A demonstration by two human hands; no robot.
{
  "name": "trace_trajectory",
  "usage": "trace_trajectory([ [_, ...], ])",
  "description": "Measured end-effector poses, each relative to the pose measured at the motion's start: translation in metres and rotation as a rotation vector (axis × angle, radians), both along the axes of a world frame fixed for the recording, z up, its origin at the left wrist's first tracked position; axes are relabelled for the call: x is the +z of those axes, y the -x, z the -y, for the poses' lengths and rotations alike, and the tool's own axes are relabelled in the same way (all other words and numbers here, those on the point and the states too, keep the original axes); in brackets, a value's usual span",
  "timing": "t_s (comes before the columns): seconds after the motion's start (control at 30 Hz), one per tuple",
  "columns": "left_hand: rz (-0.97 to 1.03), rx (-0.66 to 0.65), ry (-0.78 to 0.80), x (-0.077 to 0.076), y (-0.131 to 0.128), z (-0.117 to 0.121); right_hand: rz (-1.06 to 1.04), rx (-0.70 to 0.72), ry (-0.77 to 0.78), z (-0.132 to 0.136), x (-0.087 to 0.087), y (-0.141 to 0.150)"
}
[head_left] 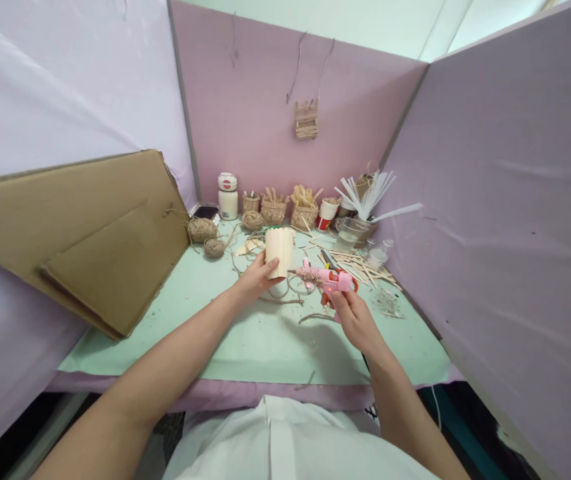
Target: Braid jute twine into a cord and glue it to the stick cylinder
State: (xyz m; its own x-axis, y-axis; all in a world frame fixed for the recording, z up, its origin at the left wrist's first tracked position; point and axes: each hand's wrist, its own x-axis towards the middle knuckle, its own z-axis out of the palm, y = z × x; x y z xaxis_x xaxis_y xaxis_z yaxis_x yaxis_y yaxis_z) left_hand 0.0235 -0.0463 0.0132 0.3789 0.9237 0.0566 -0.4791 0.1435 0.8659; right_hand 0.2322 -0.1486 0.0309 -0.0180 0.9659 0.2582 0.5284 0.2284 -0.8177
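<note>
My left hand [258, 272] is closed around the lower left side of a cup [280, 252] covered in pale upright wooden sticks, held a little above the table. In my right hand [353, 313] is a pink hot glue gun [333, 280], gripped by its handle. Its nozzle points left and comes close to the cup's lower right side; whether it touches, I cannot tell. Brownish fibres cling to the gun's front. Behind the gun lie scissors [328, 259] with red handles, partly hidden. Pieces of twine [283, 301] lie on the table below the cup.
Cardboard sheets [115, 247] lean at the left. Twine balls [202, 231], stick-filled baskets [304, 217], a white jar [228, 200] and a tub of white glue sticks [363, 227] line the back. Loose sticks [365, 268] lie at right. Partition walls [505, 167] enclose the green table [255, 350].
</note>
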Motion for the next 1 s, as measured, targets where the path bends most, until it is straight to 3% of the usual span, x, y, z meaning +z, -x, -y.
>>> trace_trajectory([
  [1.0, -0.002, -0.018, -0.005, -0.0047, 0.0014, -0.0039, -0.002, -0.013, -0.043, -0.0023, -0.0018, -0.008],
])
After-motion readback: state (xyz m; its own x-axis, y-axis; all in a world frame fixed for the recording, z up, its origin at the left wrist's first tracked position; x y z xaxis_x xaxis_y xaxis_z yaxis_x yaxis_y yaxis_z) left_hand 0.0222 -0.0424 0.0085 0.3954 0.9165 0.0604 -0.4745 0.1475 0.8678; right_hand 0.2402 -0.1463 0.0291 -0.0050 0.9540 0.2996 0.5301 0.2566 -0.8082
